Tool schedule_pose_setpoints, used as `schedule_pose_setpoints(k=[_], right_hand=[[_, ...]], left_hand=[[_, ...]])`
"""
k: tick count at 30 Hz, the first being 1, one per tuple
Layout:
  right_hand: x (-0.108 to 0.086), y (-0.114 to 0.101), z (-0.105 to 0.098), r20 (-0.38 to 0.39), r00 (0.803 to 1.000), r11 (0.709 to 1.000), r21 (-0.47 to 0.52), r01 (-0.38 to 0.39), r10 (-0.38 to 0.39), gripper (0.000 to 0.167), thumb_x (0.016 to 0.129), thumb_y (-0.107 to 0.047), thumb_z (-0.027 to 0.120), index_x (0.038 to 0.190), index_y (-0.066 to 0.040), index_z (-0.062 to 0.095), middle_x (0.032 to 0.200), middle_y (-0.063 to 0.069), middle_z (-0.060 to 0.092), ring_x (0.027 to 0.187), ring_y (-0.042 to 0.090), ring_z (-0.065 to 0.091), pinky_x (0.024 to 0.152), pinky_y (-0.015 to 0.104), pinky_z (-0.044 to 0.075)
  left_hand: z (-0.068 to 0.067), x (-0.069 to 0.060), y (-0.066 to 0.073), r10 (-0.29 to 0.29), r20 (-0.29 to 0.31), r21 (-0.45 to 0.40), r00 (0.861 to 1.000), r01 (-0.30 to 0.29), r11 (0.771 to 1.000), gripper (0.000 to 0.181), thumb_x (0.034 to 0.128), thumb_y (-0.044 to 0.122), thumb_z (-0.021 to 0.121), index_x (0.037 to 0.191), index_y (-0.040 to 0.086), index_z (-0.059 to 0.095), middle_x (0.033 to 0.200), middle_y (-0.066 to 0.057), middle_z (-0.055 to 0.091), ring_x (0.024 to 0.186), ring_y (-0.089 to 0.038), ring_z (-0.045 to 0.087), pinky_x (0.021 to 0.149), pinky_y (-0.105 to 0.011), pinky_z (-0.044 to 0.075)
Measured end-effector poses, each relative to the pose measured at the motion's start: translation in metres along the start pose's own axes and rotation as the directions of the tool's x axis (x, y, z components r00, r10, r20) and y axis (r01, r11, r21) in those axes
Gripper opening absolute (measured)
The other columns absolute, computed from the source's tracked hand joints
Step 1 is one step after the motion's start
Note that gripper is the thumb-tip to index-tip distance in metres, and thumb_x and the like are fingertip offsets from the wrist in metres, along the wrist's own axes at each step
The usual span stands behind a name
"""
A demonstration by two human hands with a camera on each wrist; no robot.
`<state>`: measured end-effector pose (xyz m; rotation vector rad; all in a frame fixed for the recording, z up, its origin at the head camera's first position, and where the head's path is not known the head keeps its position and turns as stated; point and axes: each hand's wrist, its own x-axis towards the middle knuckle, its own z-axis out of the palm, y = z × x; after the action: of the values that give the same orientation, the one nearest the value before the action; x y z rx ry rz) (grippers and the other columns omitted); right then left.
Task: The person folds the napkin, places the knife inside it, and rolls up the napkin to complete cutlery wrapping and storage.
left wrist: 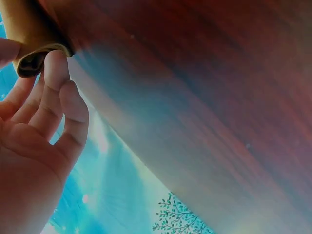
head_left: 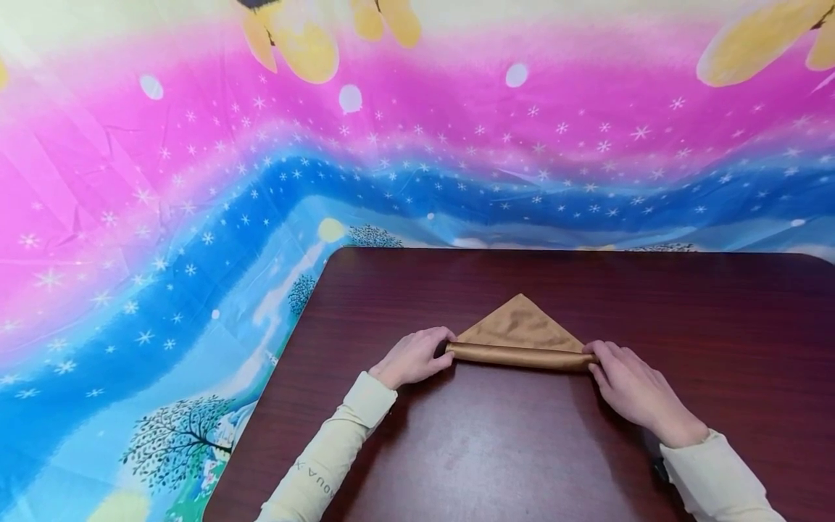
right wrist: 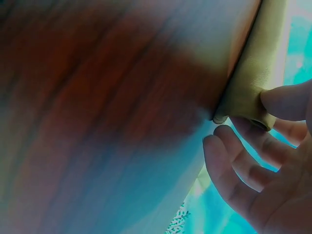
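A golden-brown cloth (head_left: 522, 326) lies on the table, its flat part a triangle whose tip points away from me. The near edge is a rolled tube (head_left: 515, 355) running from side to side. My left hand (head_left: 417, 355) pinches the tube's left end; in the left wrist view, fingers surround the spiral opening of the roll (left wrist: 34, 24). At the other end, my right hand (head_left: 636, 384) pinches the tube between thumb and fingers. The right wrist view has the thumb (right wrist: 287, 102) pressed on the roll (right wrist: 258, 63), with fingers under its end.
The dark reddish-brown table (head_left: 509, 449) has rounded far corners and a glossy surface. Behind it and along its left side hangs a pink and blue printed cloth backdrop (head_left: 417, 145) with snowflakes and trees.
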<state>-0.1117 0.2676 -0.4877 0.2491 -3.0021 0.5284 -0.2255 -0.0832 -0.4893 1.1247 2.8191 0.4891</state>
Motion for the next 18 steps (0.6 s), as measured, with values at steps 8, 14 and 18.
schedule_pose_setpoints(k=[8,14,18], right_hand=[[-0.0003,-0.0008,0.0019,-0.012,1.0,1.0,0.0,-0.02,0.02,0.022,0.095,-0.015,0.054,0.114,-0.006,0.059,0.104,0.016,0.061,0.095,0.034,0.055,0.057,0.041,0.047],[-0.0006,-0.0018,0.0031,-0.013,1.0,1.0,-0.002,-0.028,0.028,0.022,0.096,-0.016,0.053,0.113,-0.005,0.061,0.103,0.016,0.061,0.097,0.034,0.056,0.061,0.046,0.049],[0.0003,-0.0029,0.003,-0.004,0.999,0.999,-0.011,-0.036,0.036,0.024,0.096,-0.016,0.053,0.114,-0.004,0.061,0.104,0.016,0.062,0.097,0.035,0.056,0.063,0.048,0.049]], left_hand=[[0.0002,0.0003,0.0024,-0.022,0.019,-0.021,1.0,0.023,1.0,0.026,0.0958,0.027,0.05,0.115,0.016,0.064,0.109,0.004,0.068,0.094,-0.01,0.064,0.082,-0.029,0.051],[-0.0001,0.0015,0.0033,-0.013,0.024,-0.006,1.0,0.013,1.0,0.029,0.0975,0.025,0.045,0.113,0.015,0.067,0.107,0.004,0.069,0.097,-0.01,0.066,0.085,-0.03,0.052],[0.0003,0.0031,0.0028,-0.005,0.031,0.008,1.0,0.005,1.0,0.031,0.0982,0.025,0.043,0.113,0.015,0.068,0.107,0.004,0.07,0.098,-0.011,0.066,0.086,-0.03,0.052]])
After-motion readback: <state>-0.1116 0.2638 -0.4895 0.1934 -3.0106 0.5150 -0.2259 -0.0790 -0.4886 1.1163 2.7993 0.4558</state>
